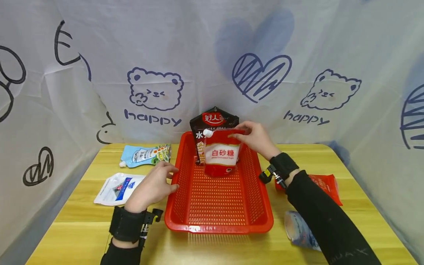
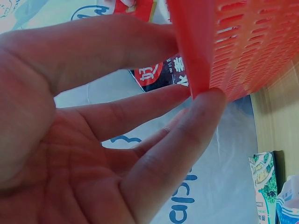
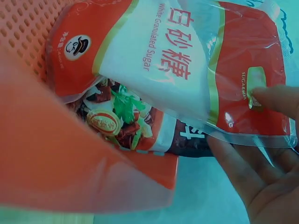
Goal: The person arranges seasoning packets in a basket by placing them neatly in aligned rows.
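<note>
A red pouch of white granulated sugar [image 1: 221, 152] with a white spout cap stands upright at the back of a red plastic basket [image 1: 216, 229]. My right hand [image 1: 256, 138] pinches the pouch's top corner, the thumb on its front and the other fingers behind. Behind the sugar, a black seasoning packet [image 1: 215, 110] leans in the basket's far end. It is partly hidden by the sugar, and its food picture [image 3: 117, 114] shows in the right wrist view. My left hand [image 1: 154, 184] holds the basket's left rim [image 2: 194, 56] between thumb and fingers.
Left of the basket lie a light blue Heinz spout pouch [image 1: 145, 155] and a white packet [image 1: 114, 189]. On the right, a red packet [image 1: 326, 186] and a blue-and-white packet [image 1: 299, 230] lie partly under my right forearm. A printed curtain [image 1: 205, 55] hangs behind the table.
</note>
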Action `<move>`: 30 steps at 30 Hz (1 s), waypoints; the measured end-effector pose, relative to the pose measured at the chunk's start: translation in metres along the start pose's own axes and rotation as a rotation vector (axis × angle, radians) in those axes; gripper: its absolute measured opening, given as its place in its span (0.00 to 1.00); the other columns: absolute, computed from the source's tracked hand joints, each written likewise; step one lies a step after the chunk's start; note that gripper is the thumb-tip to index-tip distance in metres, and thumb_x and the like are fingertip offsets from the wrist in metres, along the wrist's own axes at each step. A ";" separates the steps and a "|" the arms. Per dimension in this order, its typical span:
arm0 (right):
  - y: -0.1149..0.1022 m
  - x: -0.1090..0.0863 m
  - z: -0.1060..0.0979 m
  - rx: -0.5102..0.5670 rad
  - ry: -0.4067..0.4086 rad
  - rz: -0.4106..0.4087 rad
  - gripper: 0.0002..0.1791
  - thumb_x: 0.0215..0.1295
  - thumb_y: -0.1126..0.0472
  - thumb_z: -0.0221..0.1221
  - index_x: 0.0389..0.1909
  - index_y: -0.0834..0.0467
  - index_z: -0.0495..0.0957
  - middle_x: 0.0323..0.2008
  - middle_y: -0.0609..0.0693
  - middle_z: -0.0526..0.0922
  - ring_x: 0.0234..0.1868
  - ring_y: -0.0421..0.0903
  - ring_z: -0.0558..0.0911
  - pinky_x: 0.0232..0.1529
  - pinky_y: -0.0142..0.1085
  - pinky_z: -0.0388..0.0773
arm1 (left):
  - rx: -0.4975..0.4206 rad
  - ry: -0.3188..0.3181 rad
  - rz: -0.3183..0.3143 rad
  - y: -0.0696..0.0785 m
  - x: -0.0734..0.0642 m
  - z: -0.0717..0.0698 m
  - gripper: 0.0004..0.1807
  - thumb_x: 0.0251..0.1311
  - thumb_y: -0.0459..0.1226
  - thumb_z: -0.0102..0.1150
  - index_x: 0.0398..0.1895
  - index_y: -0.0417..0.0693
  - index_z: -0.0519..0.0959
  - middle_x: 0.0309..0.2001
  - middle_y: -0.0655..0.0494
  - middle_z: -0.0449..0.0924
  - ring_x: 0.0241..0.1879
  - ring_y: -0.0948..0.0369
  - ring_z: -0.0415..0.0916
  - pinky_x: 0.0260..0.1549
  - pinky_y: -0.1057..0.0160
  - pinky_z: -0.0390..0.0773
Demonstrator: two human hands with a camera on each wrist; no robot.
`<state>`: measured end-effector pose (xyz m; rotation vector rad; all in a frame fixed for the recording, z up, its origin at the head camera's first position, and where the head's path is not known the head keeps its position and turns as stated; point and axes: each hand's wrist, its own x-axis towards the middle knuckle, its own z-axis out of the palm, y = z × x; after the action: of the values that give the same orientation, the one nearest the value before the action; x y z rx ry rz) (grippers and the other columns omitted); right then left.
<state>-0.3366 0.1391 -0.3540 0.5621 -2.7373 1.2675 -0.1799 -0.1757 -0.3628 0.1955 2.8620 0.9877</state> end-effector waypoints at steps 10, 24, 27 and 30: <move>0.005 -0.004 -0.013 0.026 -0.062 0.003 0.21 0.68 0.57 0.69 0.59 0.58 0.82 0.59 0.57 0.83 0.53 0.58 0.78 0.52 0.49 0.81 | -0.004 -0.016 -0.017 0.001 0.003 0.003 0.23 0.61 0.29 0.70 0.60 0.33 0.80 0.62 0.40 0.71 0.57 0.45 0.77 0.47 0.49 0.86; 0.012 -0.046 -0.075 -0.053 0.064 -0.113 0.27 0.72 0.56 0.65 0.67 0.62 0.75 0.64 0.60 0.79 0.63 0.59 0.78 0.64 0.58 0.76 | -0.003 -0.022 -0.009 0.001 0.001 0.000 0.23 0.61 0.30 0.69 0.60 0.32 0.80 0.63 0.38 0.71 0.56 0.44 0.77 0.46 0.48 0.87; 0.021 -0.059 -0.092 -0.128 0.056 -0.106 0.28 0.72 0.57 0.66 0.69 0.61 0.74 0.66 0.61 0.77 0.65 0.60 0.75 0.66 0.61 0.73 | -0.003 -0.021 -0.003 0.000 0.001 0.000 0.23 0.61 0.30 0.69 0.60 0.32 0.80 0.63 0.38 0.71 0.56 0.43 0.77 0.46 0.48 0.87; 0.035 -0.073 -0.107 -0.206 0.005 -0.072 0.32 0.71 0.56 0.66 0.71 0.62 0.71 0.68 0.63 0.74 0.67 0.63 0.72 0.67 0.63 0.70 | -0.005 -0.025 0.002 0.001 0.001 -0.001 0.23 0.61 0.30 0.69 0.60 0.32 0.80 0.63 0.38 0.70 0.56 0.43 0.77 0.46 0.48 0.87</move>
<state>-0.2898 0.2617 -0.3245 0.6292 -2.7701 0.9547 -0.1813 -0.1750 -0.3618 0.2088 2.8366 0.9856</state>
